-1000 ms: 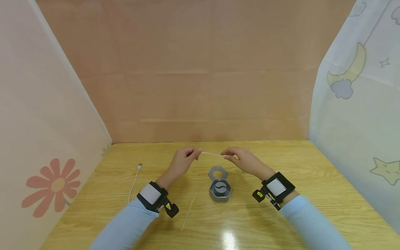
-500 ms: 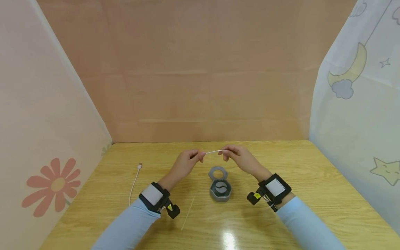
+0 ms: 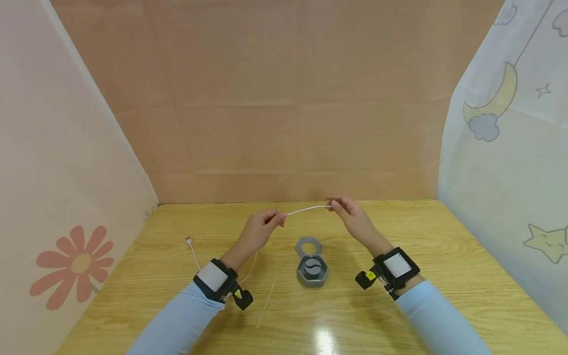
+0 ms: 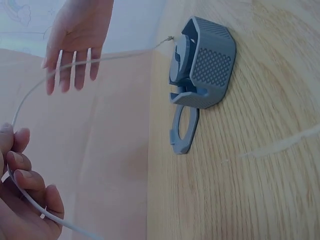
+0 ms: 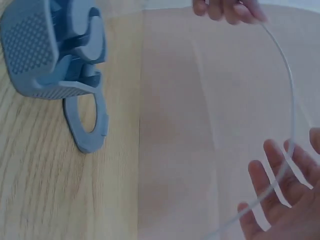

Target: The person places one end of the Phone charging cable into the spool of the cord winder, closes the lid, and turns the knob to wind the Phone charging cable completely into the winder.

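1. The left hand [image 3: 257,231] has its fingers curled round a thin white cable [image 3: 306,210], pinching it at the fingertips; the left wrist view shows the cable running through that closed grip.
2. The right hand [image 3: 352,219] takes the cable's other held point. Its fingers look nearly straight in both wrist views, with the cable passing across them, so I cannot tell how tightly it holds.
3. The span of cable between the hands runs almost level from left to right, sagging little, raised above the table [image 3: 443,256].
4. From the left hand the rest of the cable drops down to the table and trails off to that hand's outer side, ending in a small plug [image 3: 188,241].
5. A grey holder [image 3: 312,268] with a flat ring at its far edge sits on the table below and between the hands, nearer the person, about equally near each hand.
6. A thin pale stick [image 3: 267,303] lies on the table near the left wrist.
7. No brand, label or readable writing shows on anything.
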